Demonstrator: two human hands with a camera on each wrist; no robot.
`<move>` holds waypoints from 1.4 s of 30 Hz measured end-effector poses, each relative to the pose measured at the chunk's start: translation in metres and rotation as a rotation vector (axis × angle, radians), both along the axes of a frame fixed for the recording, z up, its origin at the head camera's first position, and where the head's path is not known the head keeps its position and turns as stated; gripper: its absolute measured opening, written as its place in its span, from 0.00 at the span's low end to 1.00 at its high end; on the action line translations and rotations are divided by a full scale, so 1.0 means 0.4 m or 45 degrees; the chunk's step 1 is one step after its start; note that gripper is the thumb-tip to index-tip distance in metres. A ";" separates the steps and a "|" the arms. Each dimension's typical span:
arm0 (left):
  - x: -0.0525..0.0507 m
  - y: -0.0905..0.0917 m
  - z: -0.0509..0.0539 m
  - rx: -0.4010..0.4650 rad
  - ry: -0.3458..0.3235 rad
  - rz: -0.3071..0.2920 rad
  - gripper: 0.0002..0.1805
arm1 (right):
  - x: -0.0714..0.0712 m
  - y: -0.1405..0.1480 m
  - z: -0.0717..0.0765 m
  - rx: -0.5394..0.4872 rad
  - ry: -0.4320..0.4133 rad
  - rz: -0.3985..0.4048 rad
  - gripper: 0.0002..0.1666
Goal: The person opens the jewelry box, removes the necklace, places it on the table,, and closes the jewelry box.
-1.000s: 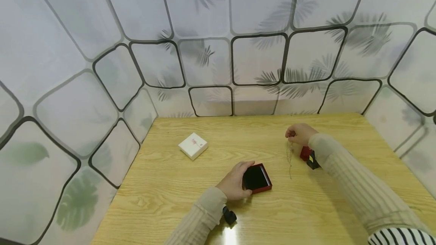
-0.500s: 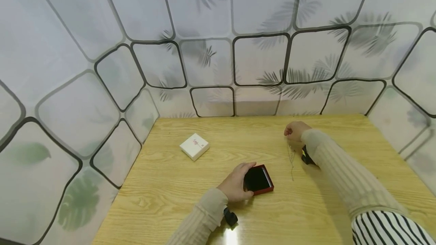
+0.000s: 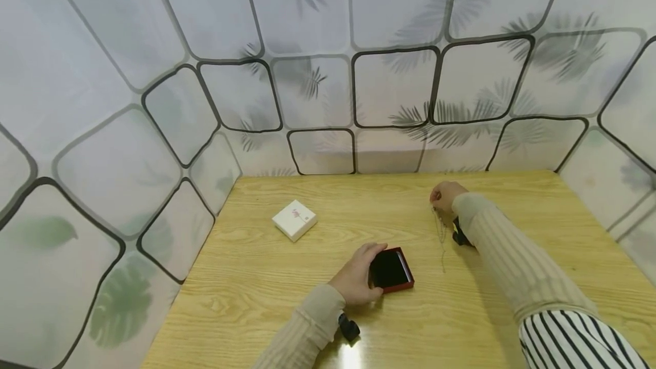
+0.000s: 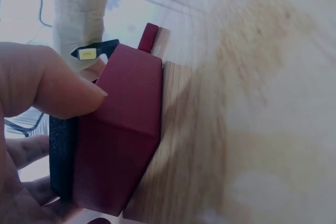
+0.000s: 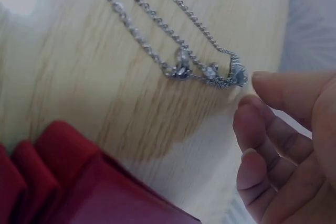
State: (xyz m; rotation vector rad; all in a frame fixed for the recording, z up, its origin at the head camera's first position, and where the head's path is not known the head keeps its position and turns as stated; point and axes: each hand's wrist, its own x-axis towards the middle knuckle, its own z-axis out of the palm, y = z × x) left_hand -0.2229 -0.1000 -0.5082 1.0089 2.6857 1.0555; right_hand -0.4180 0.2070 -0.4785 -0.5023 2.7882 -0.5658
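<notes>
My left hand (image 3: 356,278) grips the open red jewelry box (image 3: 399,287) on the table, thumb on one side and fingers round the other. A black pad (image 3: 386,269) fills the box. Far to the right, my right hand (image 3: 447,196) is at the far end of a silver necklace (image 3: 442,238). In the right wrist view the chain (image 5: 152,11) lies in several strands with small clear stones. Its bunched end (image 5: 239,74) is close to the thumb and fingertips, which show a small gap from it.
A white square box (image 3: 294,220) with pink print sits at the back left. A red lid with a bow (image 5: 68,166) lies by the right wrist; in the head view the arm hides it. Patterned curtains (image 3: 389,90) border the wooden table (image 3: 246,278).
My right hand has shifted slightly left and farther back at the necklace's end, and its forearm now covers the red lid. The left hand and red box hold their place.
</notes>
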 end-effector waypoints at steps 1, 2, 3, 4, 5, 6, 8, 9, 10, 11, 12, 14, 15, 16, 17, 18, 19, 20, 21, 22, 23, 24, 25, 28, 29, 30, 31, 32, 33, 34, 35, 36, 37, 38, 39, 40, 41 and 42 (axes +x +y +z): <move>0.000 0.001 0.001 0.000 0.002 0.009 0.49 | -0.001 0.003 0.000 -0.009 0.014 -0.002 0.10; 0.000 0.001 0.002 0.009 -0.006 0.020 0.50 | -0.001 0.006 0.001 -0.022 0.033 -0.003 0.12; 0.000 0.001 0.002 0.009 -0.006 0.030 0.50 | 0.001 0.007 0.004 -0.034 0.051 -0.003 0.13; 0.000 0.001 0.003 0.008 -0.008 0.037 0.49 | 0.004 0.009 0.007 -0.049 0.070 -0.005 0.14; 0.000 0.001 0.003 0.003 -0.005 0.043 0.49 | 0.009 0.010 0.013 -0.069 0.096 -0.006 0.14; 0.000 0.000 0.003 -0.001 -0.010 0.048 0.49 | 0.018 0.010 0.021 -0.084 0.118 0.002 0.15; 0.000 -0.002 0.003 -0.006 -0.019 0.056 0.50 | 0.047 0.006 0.040 -0.133 0.139 0.017 0.16; 0.001 -0.003 0.002 -0.011 -0.024 0.061 0.50 | 0.067 0.005 0.048 -0.165 0.136 0.027 0.17; 0.001 -0.005 0.002 -0.009 -0.028 0.066 0.50 | 0.088 0.002 0.057 -0.197 0.128 0.038 0.18; 0.002 -0.006 0.001 -0.007 -0.028 0.072 0.51 | 0.112 0.000 0.064 -0.228 0.122 0.050 0.18; 0.002 -0.008 0.000 -0.004 -0.037 0.079 0.51 | 0.136 -0.001 0.067 -0.249 0.111 0.065 0.19; 0.004 -0.010 -0.002 0.001 -0.050 0.095 0.52 | 0.183 -0.003 0.066 -0.299 0.082 0.111 0.21; 0.004 -0.011 -0.003 0.001 -0.058 0.105 0.52 | 0.206 -0.004 0.062 -0.320 0.062 0.133 0.22; 0.005 -0.012 -0.004 0.006 -0.063 0.115 0.53 | 0.229 -0.005 0.058 -0.339 0.042 0.157 0.23; 0.006 -0.012 -0.006 0.008 -0.072 0.123 0.53 | 0.250 -0.006 0.052 -0.354 0.021 0.180 0.25; 0.007 -0.012 -0.007 0.012 -0.079 0.130 0.53 | 0.269 -0.008 0.043 -0.362 -0.001 0.202 0.27; 0.008 -0.012 -0.008 0.018 -0.083 0.135 0.53 | 0.287 -0.012 0.036 -0.381 -0.030 0.227 0.30; 0.008 -0.011 -0.009 0.020 -0.087 0.143 0.53 | 0.304 -0.016 0.029 -0.391 -0.062 0.239 0.33; 0.009 -0.011 -0.009 0.019 -0.088 0.150 0.53 | 0.319 -0.021 0.019 -0.398 -0.085 0.260 0.36; 0.010 -0.009 -0.009 0.023 -0.092 0.156 0.54 | 0.332 -0.027 0.011 -0.410 -0.108 0.281 0.39; 0.010 -0.008 -0.009 0.026 -0.091 0.160 0.54 | 0.343 -0.035 0.002 -0.424 -0.139 0.292 0.41; 0.010 -0.007 -0.008 0.028 -0.093 0.165 0.54 | 0.351 -0.044 -0.007 -0.445 -0.163 0.309 0.44; 0.010 -0.005 -0.007 0.027 -0.095 0.171 0.54 | 0.358 -0.054 -0.016 -0.472 -0.187 0.326 0.47; 0.009 -0.001 -0.007 0.037 -0.083 0.172 0.54 | 0.370 -0.081 -0.042 -0.523 -0.213 0.360 0.55; 0.008 0.000 -0.008 0.037 -0.077 0.171 0.54 | 0.373 -0.090 -0.050 -0.530 -0.209 0.367 0.57; 0.008 0.001 -0.008 0.035 -0.078 0.170 0.54 | 0.375 -0.097 -0.057 -0.537 -0.198 0.376 0.59; 0.007 0.002 -0.008 0.035 -0.075 0.167 0.54 | 0.377 -0.104 -0.063 -0.540 -0.192 0.378 0.60; 0.006 0.003 -0.009 0.035 -0.075 0.163 0.53 | 0.380 -0.110 -0.067 -0.543 -0.190 0.377 0.62; 0.006 0.004 -0.009 0.030 -0.077 0.162 0.53 | 0.382 -0.114 -0.071 -0.553 -0.192 0.379 0.63; 0.006 0.004 -0.010 0.027 -0.082 0.159 0.53 | 0.384 -0.118 -0.076 -0.559 -0.193 0.380 0.63; 0.006 0.005 -0.010 0.024 -0.086 0.159 0.52 | 0.386 -0.121 -0.079 -0.573 -0.198 0.385 0.63; 0.006 0.005 -0.011 0.026 -0.085 0.155 0.52 | 0.388 -0.123 -0.082 -0.590 -0.208 0.389 0.63; 0.006 0.005 -0.011 0.027 -0.086 0.154 0.52 | 0.390 -0.125 -0.084 -0.595 -0.218 0.387 0.63; 0.006 0.005 -0.011 0.029 -0.084 0.151 0.51 | 0.392 -0.126 -0.085 -0.603 -0.228 0.388 0.63; 0.006 0.006 -0.010 0.030 -0.076 0.149 0.51 | 0.394 -0.126 -0.086 -0.606 -0.233 0.392 0.63; 0.006 0.006 -0.009 0.031 -0.071 0.147 0.51 | 0.396 -0.127 -0.086 -0.601 -0.233 0.391 0.63; 0.005 0.006 -0.008 0.033 -0.062 0.141 0.51 | 0.398 -0.127 -0.086 -0.597 -0.232 0.388 0.63; 0.004 0.007 -0.007 0.034 -0.057 0.137 0.50 | 0.401 -0.126 -0.085 -0.593 -0.230 0.383 0.62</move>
